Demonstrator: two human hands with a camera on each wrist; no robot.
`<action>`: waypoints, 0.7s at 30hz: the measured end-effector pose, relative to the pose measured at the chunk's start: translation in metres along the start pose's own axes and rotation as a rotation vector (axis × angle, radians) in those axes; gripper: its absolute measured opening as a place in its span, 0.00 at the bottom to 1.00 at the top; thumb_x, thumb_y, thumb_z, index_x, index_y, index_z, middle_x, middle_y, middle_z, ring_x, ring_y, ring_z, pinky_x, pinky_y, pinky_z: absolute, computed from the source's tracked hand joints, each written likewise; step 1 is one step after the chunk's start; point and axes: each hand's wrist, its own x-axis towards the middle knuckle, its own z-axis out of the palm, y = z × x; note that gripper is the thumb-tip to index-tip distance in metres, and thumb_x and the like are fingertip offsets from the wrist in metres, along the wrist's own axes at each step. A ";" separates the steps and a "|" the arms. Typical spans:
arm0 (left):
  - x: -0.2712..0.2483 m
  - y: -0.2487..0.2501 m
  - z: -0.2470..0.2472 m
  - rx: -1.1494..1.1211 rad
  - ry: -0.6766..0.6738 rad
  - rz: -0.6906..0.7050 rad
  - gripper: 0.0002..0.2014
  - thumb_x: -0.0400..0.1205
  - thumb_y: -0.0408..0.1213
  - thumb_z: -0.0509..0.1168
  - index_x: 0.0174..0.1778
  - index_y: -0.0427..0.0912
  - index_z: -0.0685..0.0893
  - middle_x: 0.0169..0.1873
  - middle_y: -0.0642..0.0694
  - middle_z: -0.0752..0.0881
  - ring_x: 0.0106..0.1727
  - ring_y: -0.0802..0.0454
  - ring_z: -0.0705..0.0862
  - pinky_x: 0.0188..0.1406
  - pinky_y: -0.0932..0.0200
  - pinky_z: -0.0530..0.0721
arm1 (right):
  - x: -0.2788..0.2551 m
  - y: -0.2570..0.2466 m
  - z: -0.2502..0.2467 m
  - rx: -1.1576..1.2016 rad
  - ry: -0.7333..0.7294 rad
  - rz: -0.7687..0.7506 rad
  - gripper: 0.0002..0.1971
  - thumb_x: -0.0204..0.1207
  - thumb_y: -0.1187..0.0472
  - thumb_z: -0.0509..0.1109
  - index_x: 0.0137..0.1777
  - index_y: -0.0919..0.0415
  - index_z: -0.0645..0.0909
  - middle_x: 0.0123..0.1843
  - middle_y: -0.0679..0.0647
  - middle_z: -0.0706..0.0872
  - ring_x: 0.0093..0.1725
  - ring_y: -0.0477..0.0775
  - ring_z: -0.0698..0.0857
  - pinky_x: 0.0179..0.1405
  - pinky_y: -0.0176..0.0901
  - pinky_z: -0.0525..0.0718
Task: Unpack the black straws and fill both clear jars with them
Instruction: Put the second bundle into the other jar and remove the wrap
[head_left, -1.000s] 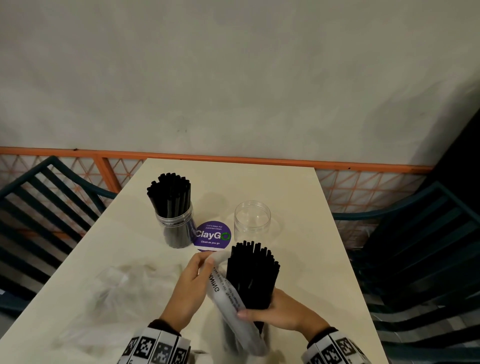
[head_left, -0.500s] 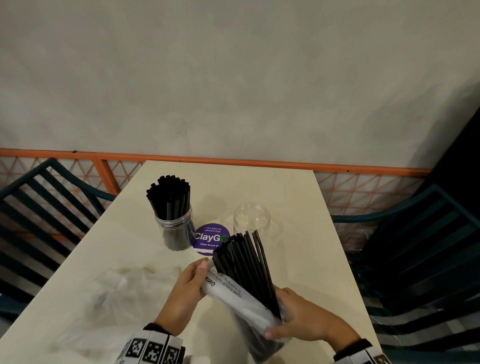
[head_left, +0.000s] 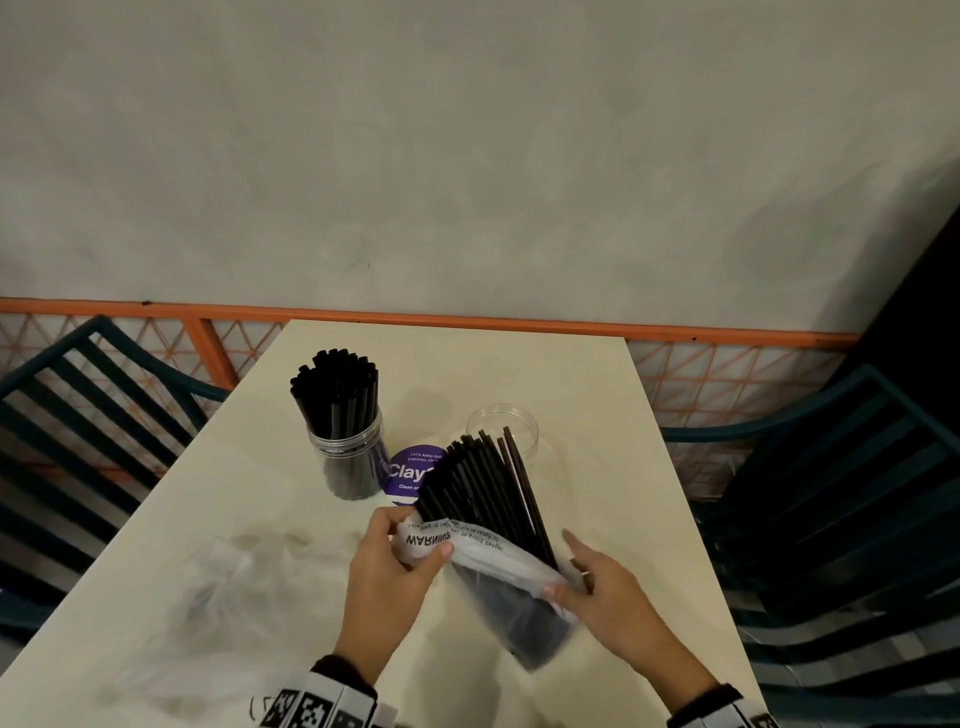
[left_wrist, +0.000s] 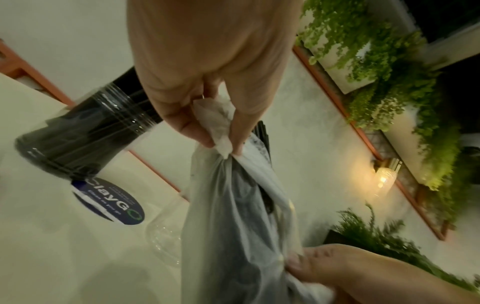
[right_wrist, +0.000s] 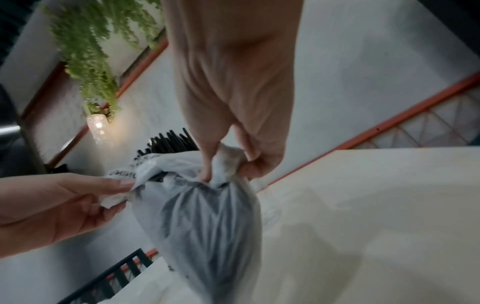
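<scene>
A bundle of black straws (head_left: 480, 491) sticks up and leans right out of a clear plastic bag (head_left: 511, 608) printed with WARNING. My left hand (head_left: 415, 545) pinches the bag's rolled-down rim on the left (left_wrist: 221, 142). My right hand (head_left: 563, 579) pinches the rim on the right (right_wrist: 223, 168). The bag (right_wrist: 205, 226) hangs stretched between both hands above the table. Behind it stands the empty clear jar (head_left: 511, 423). To the left stands a clear jar (head_left: 348, 462) packed with black straws (head_left: 335, 389), also in the left wrist view (left_wrist: 85, 135).
A purple round ClayGo sticker (head_left: 408, 475) lies on the cream table (head_left: 597, 395) between the jars. A crumpled empty clear bag (head_left: 218, 597) lies at the near left. Dark teal slatted chairs stand to the left (head_left: 67, 405) and right (head_left: 841, 493). An orange railing (head_left: 467, 317) runs behind.
The straw bundle has tilted from upright to leaning right. My right hand let go of the bag's body and moved up to pinch the rim. The rim is pulled wider open.
</scene>
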 end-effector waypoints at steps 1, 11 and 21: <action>-0.002 0.004 0.003 -0.009 0.004 0.021 0.16 0.70 0.30 0.75 0.45 0.45 0.75 0.39 0.50 0.84 0.35 0.61 0.83 0.29 0.75 0.78 | 0.002 0.002 0.000 0.097 0.095 0.059 0.28 0.73 0.58 0.74 0.72 0.61 0.72 0.57 0.57 0.83 0.54 0.51 0.80 0.53 0.33 0.75; -0.009 0.019 0.022 0.098 0.063 0.121 0.16 0.67 0.27 0.73 0.39 0.45 0.73 0.44 0.45 0.72 0.47 0.73 0.71 0.43 0.81 0.72 | 0.020 -0.009 0.016 0.227 0.343 0.009 0.11 0.74 0.66 0.68 0.32 0.62 0.70 0.30 0.57 0.75 0.29 0.51 0.69 0.27 0.38 0.68; -0.006 0.015 0.029 0.137 0.116 0.152 0.17 0.67 0.31 0.76 0.31 0.45 0.71 0.39 0.45 0.71 0.40 0.63 0.74 0.39 0.80 0.73 | 0.010 -0.022 0.025 0.487 0.227 -0.092 0.16 0.67 0.51 0.77 0.46 0.61 0.80 0.42 0.58 0.84 0.41 0.51 0.83 0.39 0.37 0.82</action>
